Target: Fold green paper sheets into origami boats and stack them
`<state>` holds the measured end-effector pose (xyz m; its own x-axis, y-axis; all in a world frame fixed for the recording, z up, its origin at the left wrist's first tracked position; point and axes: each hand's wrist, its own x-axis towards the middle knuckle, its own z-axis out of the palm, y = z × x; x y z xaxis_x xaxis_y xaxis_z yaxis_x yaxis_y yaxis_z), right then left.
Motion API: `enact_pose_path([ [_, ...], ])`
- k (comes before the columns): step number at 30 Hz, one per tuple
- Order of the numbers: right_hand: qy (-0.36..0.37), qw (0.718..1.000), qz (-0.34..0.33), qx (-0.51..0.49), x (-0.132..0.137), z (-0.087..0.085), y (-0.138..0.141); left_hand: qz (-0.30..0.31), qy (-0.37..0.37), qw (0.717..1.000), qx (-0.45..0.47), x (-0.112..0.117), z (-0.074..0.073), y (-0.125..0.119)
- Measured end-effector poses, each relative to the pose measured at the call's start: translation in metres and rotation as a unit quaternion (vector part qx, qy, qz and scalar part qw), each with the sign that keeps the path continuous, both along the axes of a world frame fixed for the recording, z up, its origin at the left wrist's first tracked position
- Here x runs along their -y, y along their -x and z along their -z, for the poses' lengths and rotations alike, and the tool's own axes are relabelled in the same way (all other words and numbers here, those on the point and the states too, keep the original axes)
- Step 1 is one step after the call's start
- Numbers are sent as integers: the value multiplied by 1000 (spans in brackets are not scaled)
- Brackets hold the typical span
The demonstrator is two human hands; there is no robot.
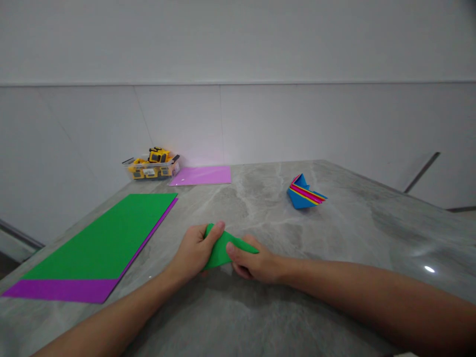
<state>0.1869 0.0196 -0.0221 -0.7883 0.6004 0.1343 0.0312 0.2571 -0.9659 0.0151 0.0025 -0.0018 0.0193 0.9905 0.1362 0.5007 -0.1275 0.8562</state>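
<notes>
A folded piece of green paper [219, 252] is held between my two hands, just above the grey tabletop. My left hand [195, 248] grips its left end, thumb on top and fingers behind. My right hand [256, 260] pinches the right part, its thumb pressed on the front face and a pointed green tip reaching past the thumb. The fingers behind the paper are partly hidden. Beyond my right hand rests a folded blue paper shape [300, 200] with pink and yellow stripes.
On the left, a large green sheet [100, 238] overlaps a purple sheet [63, 291]. A pink sheet [203, 175] lies at the back by the wall. Beside it stands a clear plastic box [150, 171] of yellow toy vehicles [159, 155]. The marble-patterned table [256, 198] meets the wall.
</notes>
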Motion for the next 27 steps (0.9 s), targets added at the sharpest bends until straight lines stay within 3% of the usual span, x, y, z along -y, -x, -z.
enact_pose_path([
  [4, -56, 997, -25, 55, 6, -1, 0, -47, -137, 988, -59, 1, 1, -4],
  [10, -84, 990, -87, 66, 9, -10, -3, -25, -139, 987, -76, 5, -6, -7],
  [15, -143, 989, 23, 32, 3, -3, 1, -43, -202, 968, -142, -2, -12, 5],
  [17, -147, 988, 38, 35, 1, 1, 2, -48, -211, 964, -154, -6, -13, 9],
  [20, -174, 983, -6, 56, 5, -1, 1, -8, -210, 968, -141, -7, -10, 10],
  [27, -327, 938, -95, 71, 21, -14, -3, 64, -206, 971, -105, -3, -1, -2],
])
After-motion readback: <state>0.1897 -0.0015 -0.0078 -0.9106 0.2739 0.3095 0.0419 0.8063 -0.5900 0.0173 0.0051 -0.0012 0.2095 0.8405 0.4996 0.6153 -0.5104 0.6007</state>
